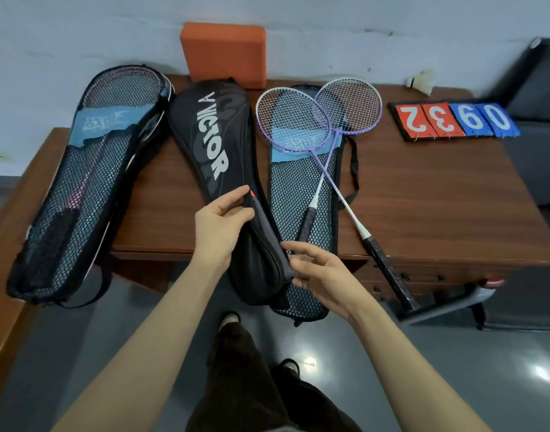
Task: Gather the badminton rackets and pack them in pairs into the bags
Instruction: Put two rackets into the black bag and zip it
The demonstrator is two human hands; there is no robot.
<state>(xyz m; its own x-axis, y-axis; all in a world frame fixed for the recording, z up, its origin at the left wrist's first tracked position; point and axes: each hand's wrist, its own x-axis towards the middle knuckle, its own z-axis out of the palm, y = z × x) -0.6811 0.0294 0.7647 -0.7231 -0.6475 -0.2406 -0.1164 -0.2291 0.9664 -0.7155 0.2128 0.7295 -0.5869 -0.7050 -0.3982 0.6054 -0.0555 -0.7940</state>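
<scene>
Gripping black bag (224, 169) edge, left hand (219, 224)

Black bag (211, 145) hides its contents — left mesh bag's (80, 188) rackets blurred.

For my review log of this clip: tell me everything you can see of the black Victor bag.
The black Victor bag is a racket-shaped fabric cover with white VICTOR lettering and a grey side panel. It lies flat on the wooden desk, head end toward the wall, handle end hanging over the front edge, partly overlapping the mesh bag beside it. The left hand pinches its edge near a small red tag; the right hand touches its lower end.
</scene>
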